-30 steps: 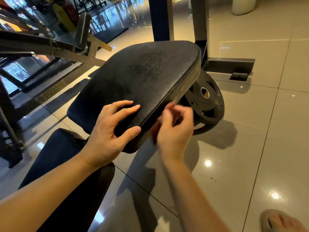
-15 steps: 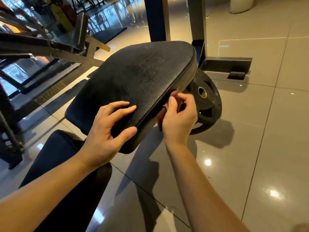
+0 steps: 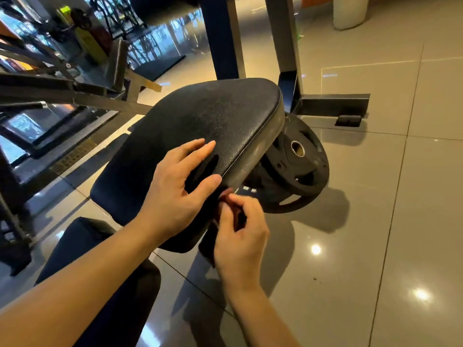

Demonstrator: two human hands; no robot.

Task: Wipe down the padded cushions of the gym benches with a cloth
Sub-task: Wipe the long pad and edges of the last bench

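Note:
A black padded bench cushion tilts across the middle of the view, its surface worn and speckled. My left hand rests flat on its near end, fingers spread and thumb lying along the seam. My right hand is curled against the cushion's right side just below that thumb. It pinches a small reddish cloth; only a sliver shows past the fingers. A second dark cushion lies lower, under my left forearm.
A black weight plate leans under the cushion's right edge. Behind stand two blue steel uprights and a floor bar. Grey machine framing fills the left. Glossy floor tiles spread to the right.
My right hand slid away along the cushion's side edge, then came back toward the near corner under my left thumb. My left hand stayed planted on the cushion.

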